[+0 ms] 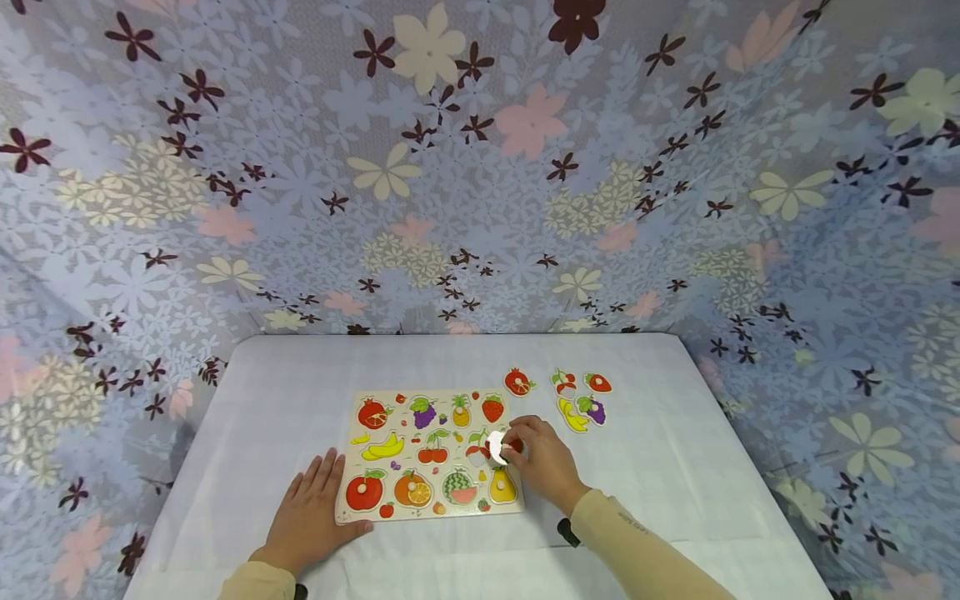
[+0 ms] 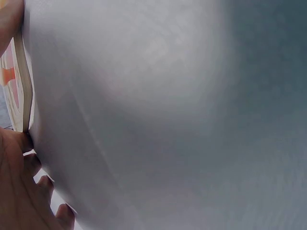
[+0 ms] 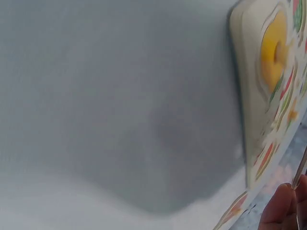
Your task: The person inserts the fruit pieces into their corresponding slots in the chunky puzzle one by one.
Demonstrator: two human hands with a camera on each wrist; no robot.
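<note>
My left hand (image 1: 311,504) lies spread at the lower left corner of a wooden fruit puzzle board (image 1: 435,408), its thumb along the front edge. Above the board's right side, my right hand (image 1: 546,460) pinches a thin puzzle piece (image 1: 495,447). That piece shows a bright white patch and some red; fingers hide the rest, so its fruit cannot be told. Close by on the board are a red-and-white fruit picture (image 1: 477,448) and a yellow pear (image 1: 502,487). In the right wrist view, fingertips (image 3: 278,203) hold the piece's thin edge.
Right of the board lie several loose pieces: a pomegranate (image 1: 517,382), a red-and-white leafy fruit (image 1: 564,383), a strawberry (image 1: 598,383), bananas (image 1: 572,415) and grapes (image 1: 593,410). A white cloth covers the table (image 1: 285,392). Flowered fabric (image 1: 480,208) hangs behind and at both sides.
</note>
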